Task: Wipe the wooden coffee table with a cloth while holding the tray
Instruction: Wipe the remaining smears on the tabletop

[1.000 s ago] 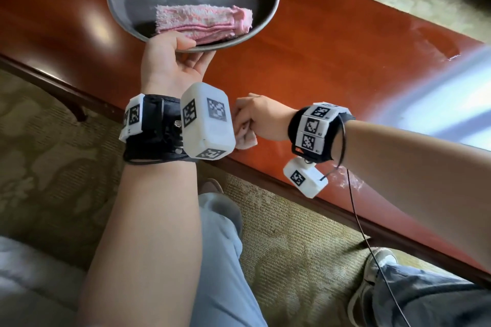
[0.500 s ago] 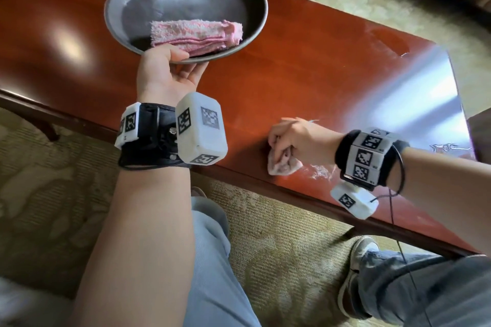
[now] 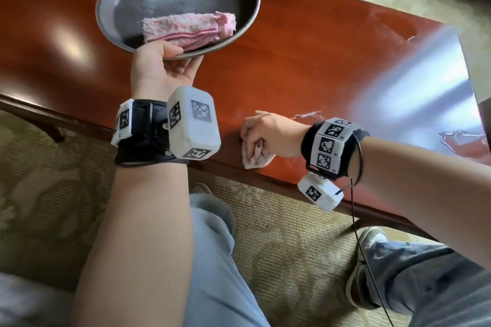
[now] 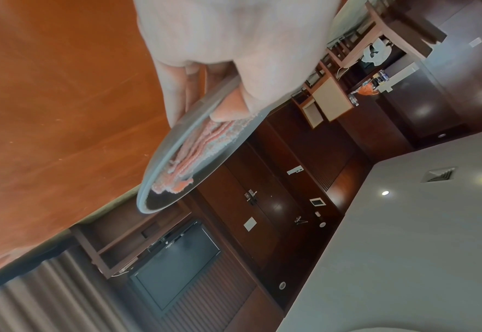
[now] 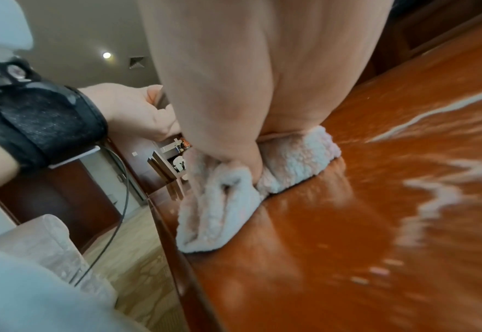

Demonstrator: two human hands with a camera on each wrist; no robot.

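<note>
Nearest to me, my right hand (image 3: 268, 135) has its grip closed around the white cloth (image 3: 256, 160), pressed on the tabletop (image 3: 318, 66) just beside the near edge. Pale streaks (image 3: 307, 115) lie on the wood near this hand. Farther away, my left hand (image 3: 162, 66) holds the dark round tray (image 3: 248, 21) by its near rim, thumb on top and fingers under, above the tabletop. A folded pink towel (image 3: 186, 29) lies in it. I think the tray may tip while I wipe, because I hold only one edge, and then the towel would slide out.
</note>
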